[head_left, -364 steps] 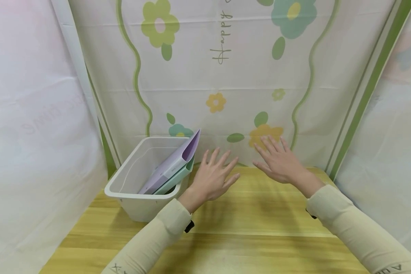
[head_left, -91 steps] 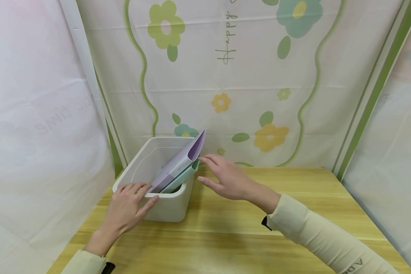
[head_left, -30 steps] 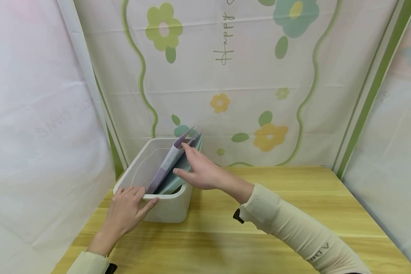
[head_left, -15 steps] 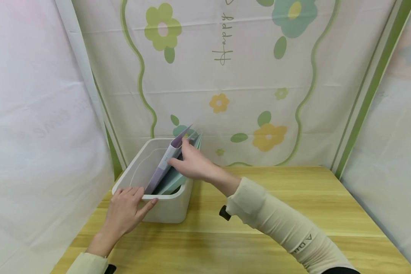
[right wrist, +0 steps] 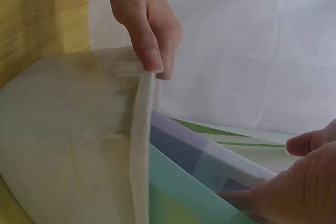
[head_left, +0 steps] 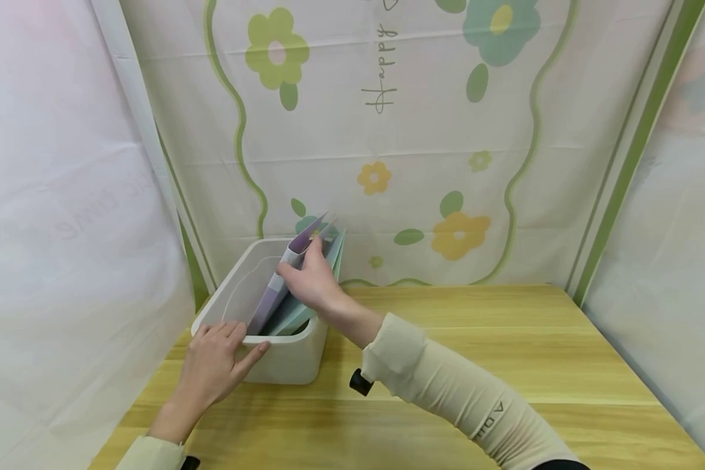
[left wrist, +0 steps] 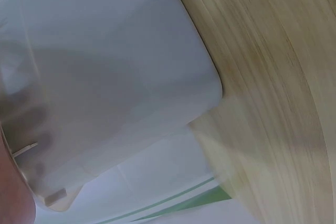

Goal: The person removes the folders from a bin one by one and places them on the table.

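A white plastic bin [head_left: 284, 362] stands on the table at left in the head view. A purple ring binder [head_left: 262, 310] and a mint-green one [head_left: 290, 315] lean in it, tilted to the right. My left hand [head_left: 211, 365] grips the near rim, thumb outside and fingers over the edge; the right wrist view shows this left hand [right wrist: 147, 22] pinching the rim. My right hand [head_left: 314, 281] holds the purple binder near its upper end, thumb across the spine. Its fingers go between the two binders and are partly hidden. The bin's outer wall [left wrist: 115, 56] fills much of the left wrist view.
The wooden table [head_left: 505, 346] extends to the right of the bin. White flowered fabric [head_left: 435, 143] hangs behind the table, and more fabric panels enclose the left [head_left: 53, 261] and right [head_left: 670, 261] sides.
From beside the binders, my right hand has moved left and taken hold of the purple binder, which has swung left, away from the green one. Earlier both hands hovered open; the left now grips the rim.
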Tool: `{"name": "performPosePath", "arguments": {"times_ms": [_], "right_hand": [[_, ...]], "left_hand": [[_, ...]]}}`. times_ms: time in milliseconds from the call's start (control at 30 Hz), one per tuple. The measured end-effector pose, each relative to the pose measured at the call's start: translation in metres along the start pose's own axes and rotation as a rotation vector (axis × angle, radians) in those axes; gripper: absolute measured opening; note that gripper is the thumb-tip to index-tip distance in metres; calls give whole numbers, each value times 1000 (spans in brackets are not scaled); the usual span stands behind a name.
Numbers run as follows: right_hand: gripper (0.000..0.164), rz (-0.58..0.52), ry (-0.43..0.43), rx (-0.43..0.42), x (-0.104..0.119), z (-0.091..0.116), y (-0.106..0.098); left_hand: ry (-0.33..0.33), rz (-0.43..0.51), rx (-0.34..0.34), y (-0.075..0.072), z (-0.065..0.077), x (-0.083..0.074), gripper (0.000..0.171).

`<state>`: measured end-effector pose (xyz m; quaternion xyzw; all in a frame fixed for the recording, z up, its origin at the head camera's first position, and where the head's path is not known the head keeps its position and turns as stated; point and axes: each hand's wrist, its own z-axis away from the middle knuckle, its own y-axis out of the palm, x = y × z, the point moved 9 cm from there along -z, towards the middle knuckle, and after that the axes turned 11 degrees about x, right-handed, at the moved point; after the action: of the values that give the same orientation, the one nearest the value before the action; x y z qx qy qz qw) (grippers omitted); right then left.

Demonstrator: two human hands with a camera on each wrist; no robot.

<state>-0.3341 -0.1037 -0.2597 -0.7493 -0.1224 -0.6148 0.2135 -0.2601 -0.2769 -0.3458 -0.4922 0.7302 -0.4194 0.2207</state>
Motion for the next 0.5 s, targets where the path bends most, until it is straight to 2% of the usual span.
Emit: {"name": "performPosePath", "arguments": {"times_ms": [100, 267, 433, 500], "right_hand": [[82, -59, -42, -41, -2, -1, 3], [66, -80, -79, -95, -7, -7, 7], [80, -92, -48, -126, -15, -12, 8], [79, -92, -29, -138, -18, -14, 8]], "left_hand": [[-4, 3, 3, 1, 0, 1, 51], [-7, 3, 4, 2, 0, 2, 49], [-9, -1, 2, 3, 1, 2, 49], [-11, -3, 2, 3, 1, 3, 49]]}}
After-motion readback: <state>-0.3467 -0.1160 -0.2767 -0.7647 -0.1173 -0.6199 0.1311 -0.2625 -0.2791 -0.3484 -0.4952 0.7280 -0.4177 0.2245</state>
